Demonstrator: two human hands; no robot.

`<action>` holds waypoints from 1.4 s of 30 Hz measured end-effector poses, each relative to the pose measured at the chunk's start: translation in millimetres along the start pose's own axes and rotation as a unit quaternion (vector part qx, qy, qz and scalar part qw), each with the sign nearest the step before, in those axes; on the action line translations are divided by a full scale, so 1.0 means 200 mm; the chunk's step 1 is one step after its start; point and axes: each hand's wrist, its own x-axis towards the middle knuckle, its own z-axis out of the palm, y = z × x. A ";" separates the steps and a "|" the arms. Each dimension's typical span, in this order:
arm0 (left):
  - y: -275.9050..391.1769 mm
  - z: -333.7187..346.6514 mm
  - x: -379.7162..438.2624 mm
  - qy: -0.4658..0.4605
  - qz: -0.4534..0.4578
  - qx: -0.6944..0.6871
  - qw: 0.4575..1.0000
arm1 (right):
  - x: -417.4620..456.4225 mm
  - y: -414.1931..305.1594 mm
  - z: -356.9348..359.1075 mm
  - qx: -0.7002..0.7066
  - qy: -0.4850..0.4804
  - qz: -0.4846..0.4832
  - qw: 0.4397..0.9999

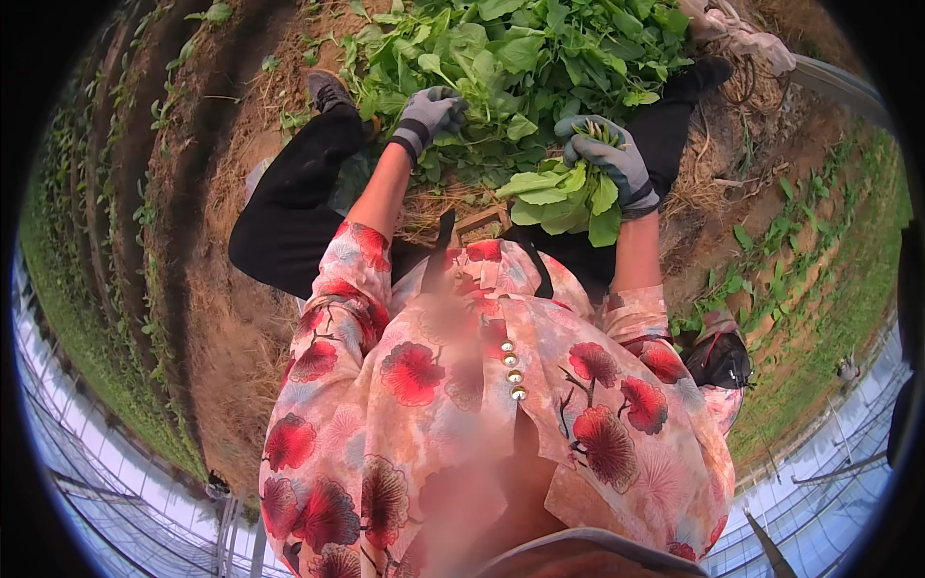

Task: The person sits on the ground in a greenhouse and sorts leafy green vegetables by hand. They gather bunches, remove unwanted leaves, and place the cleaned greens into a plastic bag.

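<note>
A large heap of leafy greens (506, 58) lies on the ground between the legs. My right hand (611, 155), in a grey glove with darker fingers, is closed around a bunch of greens (567, 199). The cut-looking stem ends stick up from the fist, and the broad leaves hang down towards the lap. My left hand (436, 112), gloved the same way, is over the left part of the heap with its fingers curled. Whether anything is between those fingers is hidden.
Black-trousered legs flank the heap, the left shoe (329, 90) beside it. A small wooden frame (480, 219) shows by the lap. Plant rows (148, 217) run at left, more plants (784, 282) at right. Another person (721, 361) is partly visible behind my right arm. A pale pipe (838, 83) lies upper right.
</note>
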 end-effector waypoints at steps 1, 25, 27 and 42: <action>0.08 -0.02 -0.06 -0.048 0.022 -0.033 0.998 | 0.00 -0.01 0.00 -0.032 0.002 -0.004 0.999; 0.60 0.09 -0.69 -0.204 0.246 0.029 0.947 | 0.08 -0.01 0.21 -0.040 -0.030 -0.106 0.993; 0.56 0.07 -0.66 -0.149 0.268 -0.077 0.949 | 0.10 0.01 0.19 -0.061 -0.013 -0.140 0.988; 0.30 0.23 -0.70 -0.005 0.370 -0.041 0.928 | 0.08 0.04 0.27 -0.224 0.079 -0.247 0.940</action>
